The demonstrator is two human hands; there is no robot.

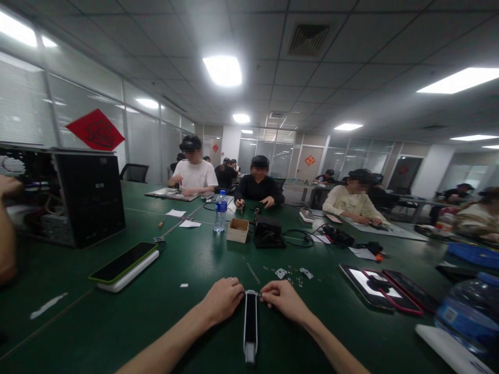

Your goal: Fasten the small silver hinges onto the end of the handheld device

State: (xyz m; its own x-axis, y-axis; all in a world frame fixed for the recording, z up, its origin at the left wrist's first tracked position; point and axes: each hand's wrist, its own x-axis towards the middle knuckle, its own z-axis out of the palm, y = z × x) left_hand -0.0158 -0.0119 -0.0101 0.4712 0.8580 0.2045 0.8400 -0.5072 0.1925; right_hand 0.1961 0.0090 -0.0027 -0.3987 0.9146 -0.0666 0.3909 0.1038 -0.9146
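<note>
A long narrow device (251, 322) with a black face and a light grey rim lies lengthwise in front of me on the green table. At its far left corner, my left hand (223, 300) rests with fingers curled together against the edge. My right hand (284, 300) is at the opposite corner, with thumb and forefinger pinched by the rim. Whatever the right fingertips grip is too small to make out. Just beyond the right hand lie small metal plates (306, 273) and several tiny metal parts (290, 269).
A phone (125, 266) on a white block and an opened computer case (91, 195) stand left. Ahead are a water bottle (220, 212), a small box (237, 231) and a black device (268, 232). Tablets (366, 288) and a large bottle (470, 311) lie right. Co-workers sit around.
</note>
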